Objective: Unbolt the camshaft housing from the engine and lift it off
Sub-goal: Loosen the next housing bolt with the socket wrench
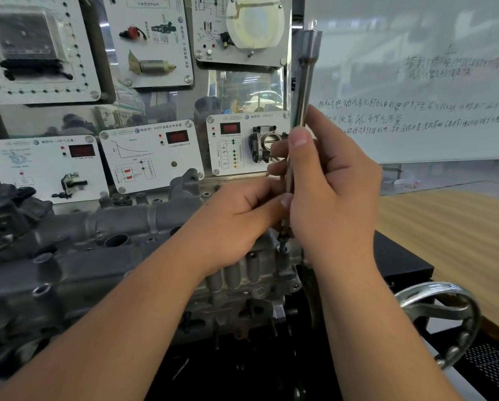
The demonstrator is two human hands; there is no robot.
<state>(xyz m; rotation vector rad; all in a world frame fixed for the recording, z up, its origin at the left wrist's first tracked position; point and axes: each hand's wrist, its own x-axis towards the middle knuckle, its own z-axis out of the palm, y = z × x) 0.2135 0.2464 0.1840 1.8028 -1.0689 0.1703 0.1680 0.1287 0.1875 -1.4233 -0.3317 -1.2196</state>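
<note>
The grey cast camshaft housing (121, 224) lies across the engine (242, 285), running from the left to the centre. A long steel socket extension (303, 94) stands nearly upright over the housing's right end, its tip on a small dark bolt (283, 243). My right hand (332, 192) grips the shaft, thumb along it. My left hand (242, 215) reaches in from the left and pinches the lower part of the shaft just above the bolt. The tool's tip is partly hidden by my fingers.
White training panels with sensors and red displays (152, 157) stand right behind the engine. A whiteboard (416, 82) fills the upper right. A metal handwheel (442, 311) sticks out of the black stand at the lower right, beside a wooden tabletop (459, 233).
</note>
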